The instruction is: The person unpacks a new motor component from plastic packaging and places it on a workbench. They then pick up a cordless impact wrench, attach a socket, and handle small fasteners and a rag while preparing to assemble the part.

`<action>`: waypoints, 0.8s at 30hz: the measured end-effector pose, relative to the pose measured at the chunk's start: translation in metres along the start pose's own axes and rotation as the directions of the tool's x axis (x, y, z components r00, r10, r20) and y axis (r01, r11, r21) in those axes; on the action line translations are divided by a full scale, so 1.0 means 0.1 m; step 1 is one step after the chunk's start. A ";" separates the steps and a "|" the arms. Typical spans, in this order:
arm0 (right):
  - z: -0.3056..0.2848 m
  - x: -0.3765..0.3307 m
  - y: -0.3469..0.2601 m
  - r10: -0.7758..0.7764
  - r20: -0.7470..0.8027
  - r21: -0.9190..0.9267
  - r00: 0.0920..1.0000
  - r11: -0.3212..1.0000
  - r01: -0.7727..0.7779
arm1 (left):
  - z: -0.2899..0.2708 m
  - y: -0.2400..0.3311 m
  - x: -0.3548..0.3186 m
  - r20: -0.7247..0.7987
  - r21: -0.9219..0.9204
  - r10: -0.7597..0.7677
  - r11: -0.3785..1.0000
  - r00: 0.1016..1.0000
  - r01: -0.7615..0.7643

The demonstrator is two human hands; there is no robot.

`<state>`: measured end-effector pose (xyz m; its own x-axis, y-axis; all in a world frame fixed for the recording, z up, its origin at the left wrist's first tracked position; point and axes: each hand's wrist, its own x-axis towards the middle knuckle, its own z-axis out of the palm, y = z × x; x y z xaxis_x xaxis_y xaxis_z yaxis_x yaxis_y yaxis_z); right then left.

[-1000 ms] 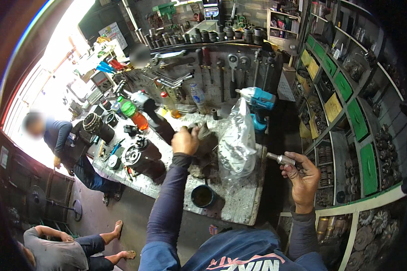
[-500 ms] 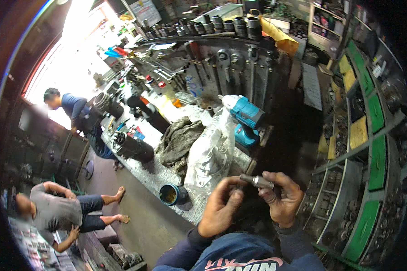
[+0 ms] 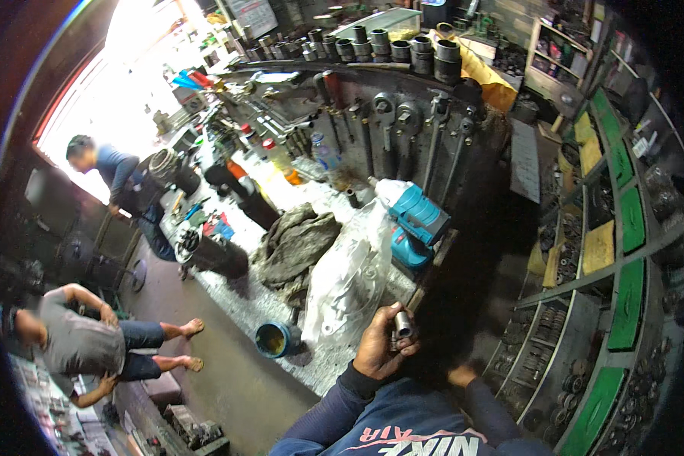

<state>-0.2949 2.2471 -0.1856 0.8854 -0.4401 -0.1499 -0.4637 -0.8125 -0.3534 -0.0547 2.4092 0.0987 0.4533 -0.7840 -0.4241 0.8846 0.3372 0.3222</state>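
My left hand (image 3: 381, 343) is closed around a small hollow metal cylinder (image 3: 403, 325) that looks like a socket, its open end showing past the thumb. It is held just off the near right corner of the workbench (image 3: 305, 370). Lower and to the right is my right hand (image 3: 462, 374), dim and smeared, near the shelving; its fingers cannot be made out. On the bench closest to my left hand lies a clear plastic bag (image 3: 347, 285) with metal parts inside. A blue cordless power tool (image 3: 416, 216) rests behind it, and a blue can (image 3: 273, 339) stands left of the bag.
A dark crumpled rag (image 3: 298, 247) and dark cylindrical parts (image 3: 219, 257) lie on the bench. Ratchets (image 3: 407, 121) hang behind, below a row of sockets (image 3: 400, 52). Shelving with green panels (image 3: 627, 304) lines the right. Two people stand at left, one grey-shirted (image 3: 83, 342).
My right hand has let go of the metal piece and moved down, away from my left hand. My left hand now holds the piece alone, turned with its hollow end showing.
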 end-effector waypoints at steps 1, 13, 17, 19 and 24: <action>0.08 0.05 0.16 -0.125 0.170 0.051 0.977 0.992 0.118 | -0.04 0.03 0.03 -0.007 0.010 -0.013 1.000 1.000 0.013; -2.65 2.01 -1.61 -0.165 -0.449 0.628 0.878 0.641 0.442 | -0.05 0.25 0.30 -0.103 0.317 -0.019 0.947 0.995 0.051; -2.43 2.47 -1.96 -0.274 -0.513 0.597 0.813 0.566 0.568 | 0.01 0.20 0.30 -0.172 0.363 0.012 0.930 0.985 0.051; -2.31 2.60 -1.97 -0.276 -0.472 0.690 0.837 0.476 0.546 | 0.01 0.12 0.33 -0.160 0.368 0.078 0.930 0.984 -0.014; -2.51 2.42 -1.57 -0.436 -0.362 0.766 0.824 0.364 0.529 | 0.13 0.00 0.50 0.107 0.732 0.289 0.625 0.951 -0.272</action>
<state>-0.0161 2.1715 0.0654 0.9196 -0.1464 0.3647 0.3255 -0.2360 -0.9156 -0.0337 2.3631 0.0888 0.6756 -0.7038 -0.2198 0.3489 0.0425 0.9362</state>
